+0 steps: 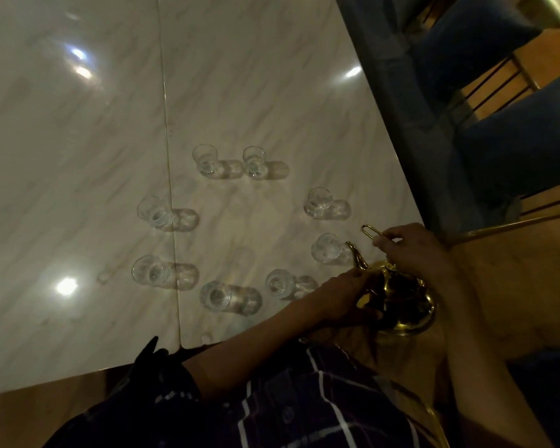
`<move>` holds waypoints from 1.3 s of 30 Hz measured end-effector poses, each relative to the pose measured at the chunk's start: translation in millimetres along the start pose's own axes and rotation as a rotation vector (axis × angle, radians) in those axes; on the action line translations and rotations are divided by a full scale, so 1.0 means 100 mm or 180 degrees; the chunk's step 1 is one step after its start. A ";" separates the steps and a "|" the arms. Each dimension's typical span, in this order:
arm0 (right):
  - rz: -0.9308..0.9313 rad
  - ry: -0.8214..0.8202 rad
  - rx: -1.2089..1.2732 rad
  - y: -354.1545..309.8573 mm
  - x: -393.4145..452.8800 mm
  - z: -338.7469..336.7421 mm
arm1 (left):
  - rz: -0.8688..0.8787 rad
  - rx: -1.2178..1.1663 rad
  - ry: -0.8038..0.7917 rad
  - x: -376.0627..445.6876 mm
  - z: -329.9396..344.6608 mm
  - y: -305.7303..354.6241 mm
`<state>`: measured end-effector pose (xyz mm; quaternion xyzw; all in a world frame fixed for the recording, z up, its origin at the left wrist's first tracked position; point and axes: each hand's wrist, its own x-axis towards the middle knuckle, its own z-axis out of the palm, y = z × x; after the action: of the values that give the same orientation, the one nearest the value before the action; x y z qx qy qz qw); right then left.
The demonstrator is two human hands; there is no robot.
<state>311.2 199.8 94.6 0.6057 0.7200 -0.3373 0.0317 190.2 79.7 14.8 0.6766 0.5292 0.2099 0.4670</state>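
Both hands grip a gold teapot [401,302] at the marble table's [240,92] near corner: left hand [346,299] cupping its body, right hand [414,250] pinching the looped handle [370,232] above, beside ringed small glasses [325,250].

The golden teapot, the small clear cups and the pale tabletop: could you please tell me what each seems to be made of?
Shiny golden teapot: likely polished metal, brass or gold-plated, given its mirror-like highlights. Small clear cups: glass, apparently, since they are transparent and cast light-streaked shadows. Pale veined tabletop: glossy marble or a marble-look surface; lamps reflect sharply in it.
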 end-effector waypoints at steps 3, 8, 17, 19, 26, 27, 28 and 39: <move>-0.0008 -0.0025 0.0013 0.03 0.01 0.03 | 0.0062 -0.0008 0.0013 -0.02 -0.01 0.01; -0.0092 0.0069 -0.0013 0.05 0.00 0.07 | 0.0058 -0.0059 0.0024 -0.05 0.00 0.00; -0.0263 0.0096 0.0161 0.09 -0.14 0.24 | -0.0105 -0.0036 0.0062 -0.22 0.04 -0.16; -0.0307 0.0054 0.0198 0.05 -0.20 0.28 | -0.0099 -0.0012 0.0105 -0.29 0.06 -0.20; -0.0535 0.0001 0.0232 -0.09 -0.44 0.48 | -0.0156 0.0098 0.0180 -0.59 0.10 -0.37; -0.0556 -0.0011 0.0245 -0.11 -0.48 0.53 | -0.0161 0.0099 0.0190 -0.64 0.10 -0.38; -0.0570 -0.0039 0.0248 -0.13 -0.51 0.57 | -0.0182 0.0087 0.0187 -0.70 0.11 -0.39; -0.0599 -0.0193 0.0033 -0.33 -0.80 1.01 | -0.0399 0.0052 0.0124 -1.13 0.27 -0.55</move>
<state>266.0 77.9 67.8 0.5250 0.7707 -0.3606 0.0185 143.4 -34.3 -21.4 0.6417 0.5812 0.1891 0.4632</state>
